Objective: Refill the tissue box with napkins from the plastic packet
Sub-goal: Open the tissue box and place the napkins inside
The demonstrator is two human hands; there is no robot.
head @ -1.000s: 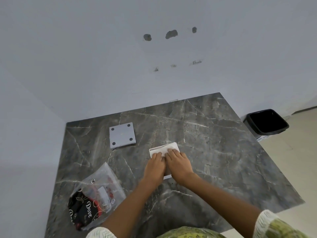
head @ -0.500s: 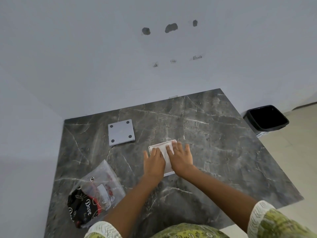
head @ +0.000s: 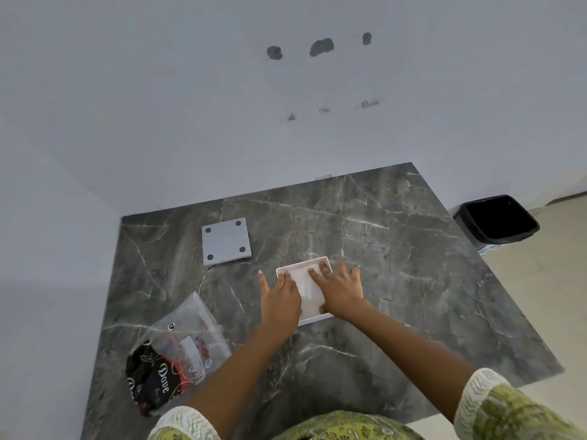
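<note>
A white square tissue box [head: 315, 319] lies open on the dark marble table [head: 406, 281], with white napkins [head: 305, 285] showing inside it. My left hand [head: 281, 301] rests flat on the box's left half, thumb out over the table. My right hand [head: 341, 289] lies flat on the right half, fingers spread and reaching the far rim. Neither hand grips anything. The clear plastic packet [head: 181, 350], with black and red print, lies crumpled at the near left. A grey square lid [head: 226, 241] with four dark dots lies at the far left, apart from the box.
White walls bound the table at the back and the left. A black waste bin [head: 498, 220] stands on the floor past the table's right edge. My patterned green sleeves show at the bottom of the view.
Both hands have slid apart on the napkins and spread their fingers, uncovering the white middle of the box. The box, lid and packet have stayed where they were.
</note>
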